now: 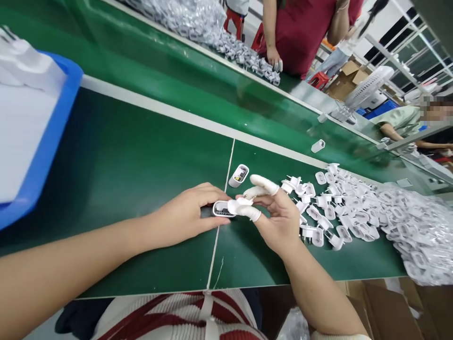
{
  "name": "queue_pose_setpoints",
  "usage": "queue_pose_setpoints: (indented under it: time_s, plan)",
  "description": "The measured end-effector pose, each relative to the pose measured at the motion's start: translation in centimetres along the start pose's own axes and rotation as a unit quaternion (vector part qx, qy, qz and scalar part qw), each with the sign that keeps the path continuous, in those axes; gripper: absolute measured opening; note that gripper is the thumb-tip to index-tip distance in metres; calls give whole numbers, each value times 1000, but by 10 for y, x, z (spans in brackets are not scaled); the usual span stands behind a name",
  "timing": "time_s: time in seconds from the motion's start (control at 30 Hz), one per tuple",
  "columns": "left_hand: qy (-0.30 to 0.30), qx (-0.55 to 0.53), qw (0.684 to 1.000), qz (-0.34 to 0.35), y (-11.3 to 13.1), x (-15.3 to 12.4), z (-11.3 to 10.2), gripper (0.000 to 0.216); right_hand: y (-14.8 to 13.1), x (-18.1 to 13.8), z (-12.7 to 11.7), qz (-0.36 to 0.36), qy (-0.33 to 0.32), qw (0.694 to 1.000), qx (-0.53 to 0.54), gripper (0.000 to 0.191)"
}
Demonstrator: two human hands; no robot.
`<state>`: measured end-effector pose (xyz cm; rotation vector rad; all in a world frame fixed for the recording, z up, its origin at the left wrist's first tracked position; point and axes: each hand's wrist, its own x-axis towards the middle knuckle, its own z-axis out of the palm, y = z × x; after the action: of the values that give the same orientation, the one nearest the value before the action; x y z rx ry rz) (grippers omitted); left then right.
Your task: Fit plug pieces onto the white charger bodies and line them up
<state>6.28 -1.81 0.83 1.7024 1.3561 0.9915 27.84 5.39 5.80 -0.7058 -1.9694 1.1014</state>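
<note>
Between the thumb and fingers of my left hand is a white charger housing, its open end facing up with dark parts showing inside. My right hand, with white finger cots on the thumb and fingers, pinches a small white plug cap right beside that housing's opening; whether the two touch I cannot tell. Just beyond my hands another charger housing stands on the green table, circuit parts visible in its open top. Right of my right hand lie many loose white plug caps.
More plug caps spill from a clear plastic bag at the right. A blue tray stands at the left. Beyond the pale divider, one white housing lies on the green belt. Across it, a person in a red shirt stands by piled white parts.
</note>
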Motion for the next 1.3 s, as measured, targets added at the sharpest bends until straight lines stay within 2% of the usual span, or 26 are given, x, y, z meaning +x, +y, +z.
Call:
queue_pose_setpoints:
  time_s: [0.13,0.23,0.4,0.57,0.73,0.87,1.03,1.2,1.3]
  plan:
    - [5,-11,1000,19,1,2,-1,26,0,1,11,-155,-11,979,-135,31]
    - [3,-6,1000,22,3,3,-2,19,0,4,16,-194,-25,966,-167,29]
    - [-13,-5,1000,11,6,4,-4,23,-2,5,19,-191,-39,957,-214,27]
    - [-3,-9,1000,6,6,5,-3,23,-6,2,20,-184,-58,946,-259,22]
    - [-1,-14,1000,18,9,6,-3,16,-16,5,21,-177,-64,918,-349,18]
    - [8,-12,1000,16,11,6,-3,14,-22,8,20,-174,-84,904,-381,18]
    - [16,-6,999,27,6,5,0,13,-15,8,21,-167,-64,921,-346,14]
    - [68,20,997,23,12,5,6,42,-2,5,20,-180,-27,936,-302,8]
    - [59,91,994,0,23,7,7,31,6,7,19,-174,-15,938,-299,8]
